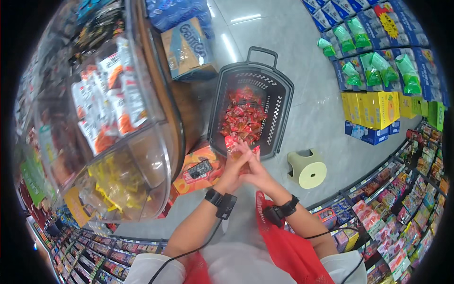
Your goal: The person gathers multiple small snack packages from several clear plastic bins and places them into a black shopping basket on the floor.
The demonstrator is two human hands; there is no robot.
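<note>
My left hand [232, 167] and my right hand [258, 170] meet over the near end of a dark plastic shopping basket [287, 106]. Small red-wrapped packets [230, 142] show at the fingers of both hands; the overlapping fingers partly hide them, and which hand bears which cannot be fully told. Inside the basket lies a heap of similar red-wrapped packets [244, 115]. The basket's handle stands out at its far end. Each wrist wears a black strapped device with a cable.
A clear-sided display bin [156, 177] of packaged snacks stands at the left, beside a cardboard box [188, 46]. A phone [200, 169] lies on a peach-printed box [198, 183]. At the right are a pale green stool [312, 174], yellow boxes [383, 108] and curved-looking snack shelves [386, 170].
</note>
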